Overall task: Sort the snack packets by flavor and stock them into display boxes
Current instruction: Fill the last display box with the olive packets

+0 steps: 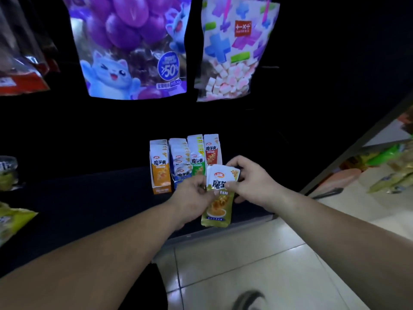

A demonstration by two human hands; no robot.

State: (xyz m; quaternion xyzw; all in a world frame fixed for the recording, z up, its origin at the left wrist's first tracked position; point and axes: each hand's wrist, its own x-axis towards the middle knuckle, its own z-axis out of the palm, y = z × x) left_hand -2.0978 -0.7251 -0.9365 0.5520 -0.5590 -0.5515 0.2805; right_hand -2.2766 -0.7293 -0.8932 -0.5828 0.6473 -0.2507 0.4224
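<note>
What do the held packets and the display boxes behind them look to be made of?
Held packets: probably thin glossy plastic or foil film; they shine and end in a flat sealed edge. Left hand and right hand pinch them. Display boxes: likely smooth printed card, going by the orange one's straight edges and flat front; blur leaves it open.

Both hands, left hand (194, 193) and right hand (250, 179), gripping olive snack packets (218, 198), four display boxes (159, 168) behind
</note>
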